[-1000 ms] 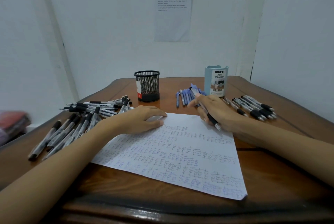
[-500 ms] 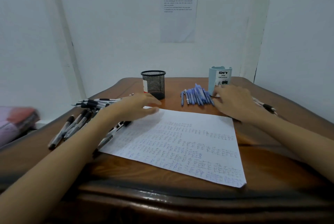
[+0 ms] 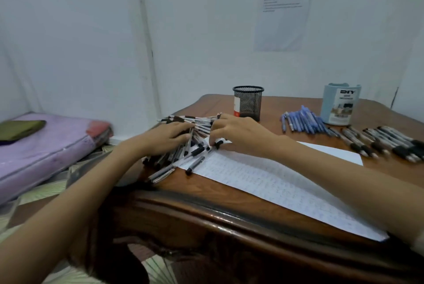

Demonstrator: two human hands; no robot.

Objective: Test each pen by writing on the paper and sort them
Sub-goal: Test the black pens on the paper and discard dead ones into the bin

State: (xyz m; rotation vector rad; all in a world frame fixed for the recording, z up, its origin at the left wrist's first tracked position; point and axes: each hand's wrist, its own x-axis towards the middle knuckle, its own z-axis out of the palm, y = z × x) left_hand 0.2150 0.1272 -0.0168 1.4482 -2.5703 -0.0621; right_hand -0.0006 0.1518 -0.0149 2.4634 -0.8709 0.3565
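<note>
A heap of black-and-white pens [image 3: 171, 164] lies at the left edge of the wooden table [image 3: 229, 205]. My left hand [image 3: 169, 137] rests on the heap with its fingers stretched over the pens. Just right of it, my right hand [image 3: 238, 134] reaches in, its curled fingertips pinching a black-tipped pen [image 3: 219, 143] at the paper's corner. The white paper [image 3: 275, 180], covered in small writing, runs under my right forearm. One loose pen [image 3: 195, 165] lies on the paper's left edge.
A black mesh cup [image 3: 248, 102] stands behind the hands. Blue pens [image 3: 302, 122] lie beside a light blue organiser [image 3: 340, 105]. A row of black pens [image 3: 385, 142] lies at the far right. A purple mattress [image 3: 46, 143] is on the floor, left.
My right hand left the right side of the table and crossed to the pen heap on the left. My left hand slid onto the heap. The view swung left.
</note>
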